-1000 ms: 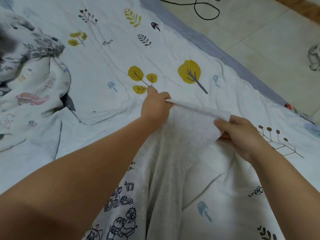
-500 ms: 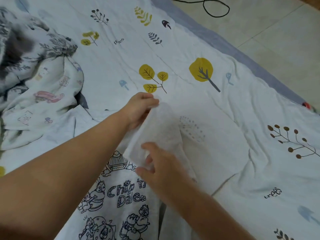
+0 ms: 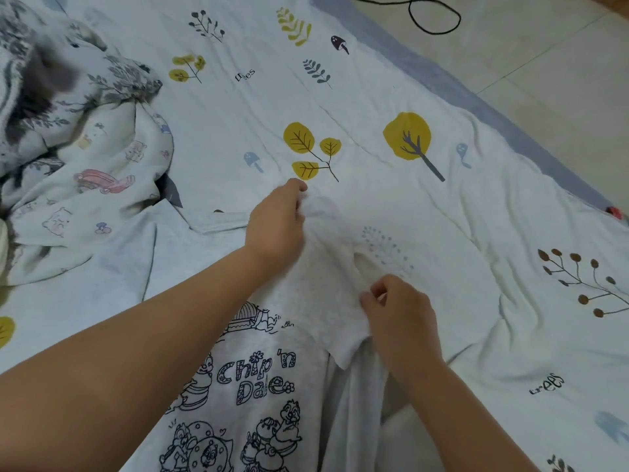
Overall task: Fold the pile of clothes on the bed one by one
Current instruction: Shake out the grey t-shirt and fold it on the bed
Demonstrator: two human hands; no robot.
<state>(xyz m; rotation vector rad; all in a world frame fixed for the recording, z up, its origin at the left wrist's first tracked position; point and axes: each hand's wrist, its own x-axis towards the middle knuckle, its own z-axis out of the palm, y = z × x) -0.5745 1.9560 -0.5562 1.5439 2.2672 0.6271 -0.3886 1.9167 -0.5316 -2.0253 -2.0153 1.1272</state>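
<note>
Head view shows a light grey cotton T-shirt with a dark blue line-drawn cartoon print [image 3: 245,396] lying flat on the white bed sheet patterned with yellow trees, leaves and mushrooms [image 3: 442,216], its sleeve folded inward across the upper chest as a pale wedge. The left hand [image 3: 277,223] has its fingers curled, pinching the far end of that folded sleeve near the yellow leaf motif. The right hand [image 3: 401,315] pinches the near edge of the same fold between thumb and bent fingers. The shirt's print reads "Chip 'n Dale" above chipmunk figures; the sheet carries the word "trees" in two places. A crumpled pile of printed pale clothes [image 3: 78,158] sits at the far left, and a black cable [image 3: 432,18] loops on the tiled floor
</note>
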